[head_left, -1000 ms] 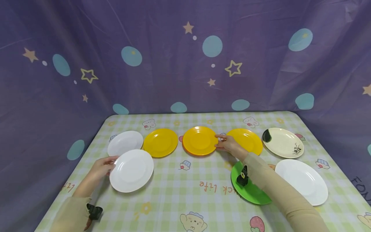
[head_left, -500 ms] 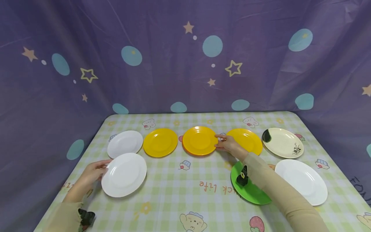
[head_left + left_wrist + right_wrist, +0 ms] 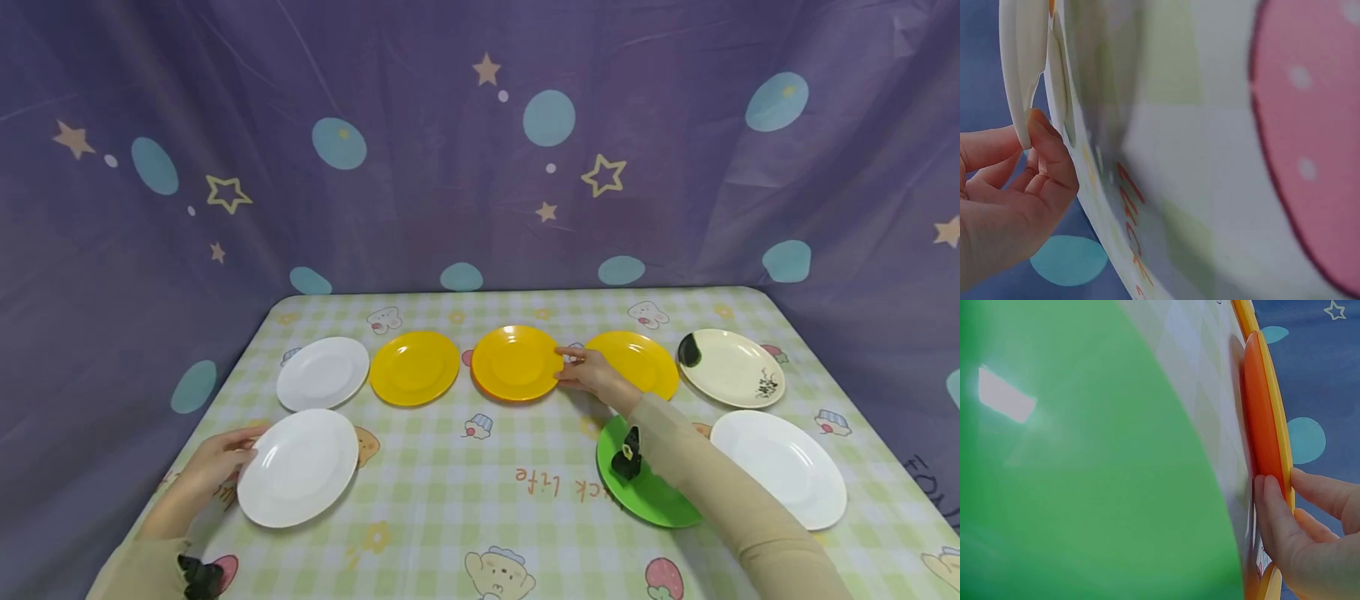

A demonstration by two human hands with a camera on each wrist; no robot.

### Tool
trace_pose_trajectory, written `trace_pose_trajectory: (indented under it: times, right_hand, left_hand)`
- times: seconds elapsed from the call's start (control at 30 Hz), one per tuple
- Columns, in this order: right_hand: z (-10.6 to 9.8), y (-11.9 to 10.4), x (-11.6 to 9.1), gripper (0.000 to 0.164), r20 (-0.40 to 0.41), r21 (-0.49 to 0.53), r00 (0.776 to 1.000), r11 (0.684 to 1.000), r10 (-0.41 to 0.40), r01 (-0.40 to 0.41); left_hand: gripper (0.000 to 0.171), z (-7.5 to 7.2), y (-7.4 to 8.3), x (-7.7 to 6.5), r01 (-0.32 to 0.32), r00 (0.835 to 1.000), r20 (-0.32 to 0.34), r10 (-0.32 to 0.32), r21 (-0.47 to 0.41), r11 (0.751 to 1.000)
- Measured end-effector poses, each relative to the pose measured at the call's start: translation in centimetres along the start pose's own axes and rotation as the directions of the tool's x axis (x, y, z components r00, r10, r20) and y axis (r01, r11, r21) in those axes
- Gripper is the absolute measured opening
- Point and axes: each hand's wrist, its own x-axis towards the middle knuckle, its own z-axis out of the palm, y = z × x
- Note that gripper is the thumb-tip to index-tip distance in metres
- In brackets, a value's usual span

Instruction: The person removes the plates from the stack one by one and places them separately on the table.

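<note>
My left hand (image 3: 206, 471) pinches the left rim of a round white plate (image 3: 300, 467), thumb on one face and fingers on the other. In the left wrist view this plate (image 3: 1019, 62) stands off the tablecloth, with a shadow beside it. At the back middle, my right hand (image 3: 592, 375) grips the right edge of a yellow plate (image 3: 517, 364). The right wrist view shows its orange underside (image 3: 1263, 406) and yellow rim between my fingers. A green plate (image 3: 648, 500) lies under my right forearm, partly hidden by it.
Another white plate (image 3: 324, 373) lies behind the held one. Two more yellow plates, one left (image 3: 415, 368) and one right (image 3: 633, 358), flank the middle one. At right are a cream patterned plate (image 3: 727, 367) and a white oval plate (image 3: 780, 471). A purple curtain (image 3: 420, 217) hangs behind the table.
My left hand has carried the white plate left and toward me, away from the white plate behind it, uncovering a printed figure on the cloth. My right hand stays put on the yellow plate.
</note>
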Motion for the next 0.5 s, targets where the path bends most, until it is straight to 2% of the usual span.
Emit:
trace_pose_trajectory:
  times: [0.07,0.23,0.5]
  right_hand:
    - [-0.01,0.02,0.01,0.057,0.0,0.002,1.0,1.0,0.0,0.0]
    - [0.07,0.03,0.06,0.057,-0.013,0.017,1.0,1.0,0.011,-0.01]
    - [0.13,-0.04,0.14,0.057,-0.022,0.019,1.0,1.0,0.019,-0.018]
  left_hand:
    - [0.046,-0.04,0.11,-0.31,-0.008,1.0,-0.007,0.008,0.019,1.0]
    - [0.044,-0.09,0.0,-0.57,0.019,1.0,-0.021,-0.019,0.017,1.0]
    - [0.044,-0.17,-0.73,-0.59,0.049,0.998,-0.039,-0.051,-0.044,0.998]
